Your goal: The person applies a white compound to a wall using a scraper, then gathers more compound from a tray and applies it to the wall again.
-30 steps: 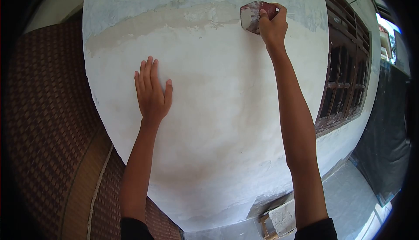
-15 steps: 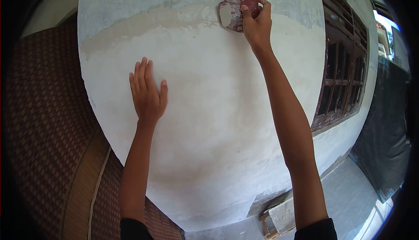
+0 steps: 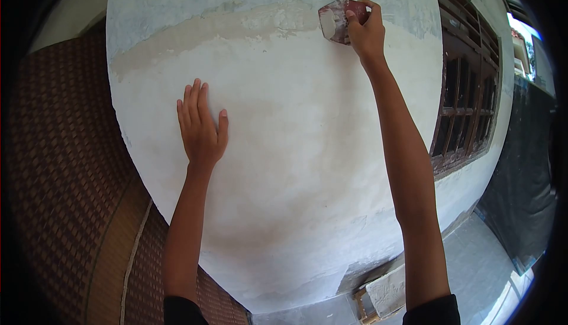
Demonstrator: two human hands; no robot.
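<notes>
At the bottom edge of the view, two short black fabric sleeves (image 3: 435,311) end above bare forearms that reach up and away toward a broad, white and pale blue-grey plastered wall (image 3: 284,141). The left hand (image 3: 201,133) lies open against the white part of the wall, left of centre, its four fingers pointing up and slightly spread, its thumb held out to the right; it has hold of nothing. Higher up and to the right, the right hand (image 3: 368,35) is closed on a dark red, flat, angular scraper (image 3: 334,22) smeared with whitish paste, pinching its right-hand side with the thumb on the near face and the fingers curled round the edge. The scraper is up at the wall, at the right end of a rough, curved beige band of filler (image 3: 236,23); whether its edge touches the surface, I cannot tell. Above the band the wall is mottled blue-grey, and below it smoother and whiter. To the left stands a brown woven-strip panel (image 3: 65,147). Low on the right, beside the right forearm, a pale, paste-covered board (image 3: 387,294) rests on a small wooden frame (image 3: 362,308) over grey floor tiles (image 3: 467,260). Farther right are a dark brown wooden window (image 3: 467,100) with barred panes and, beyond it, a hanging black plastic sheet (image 3: 523,171), with bright daylight above.
</notes>
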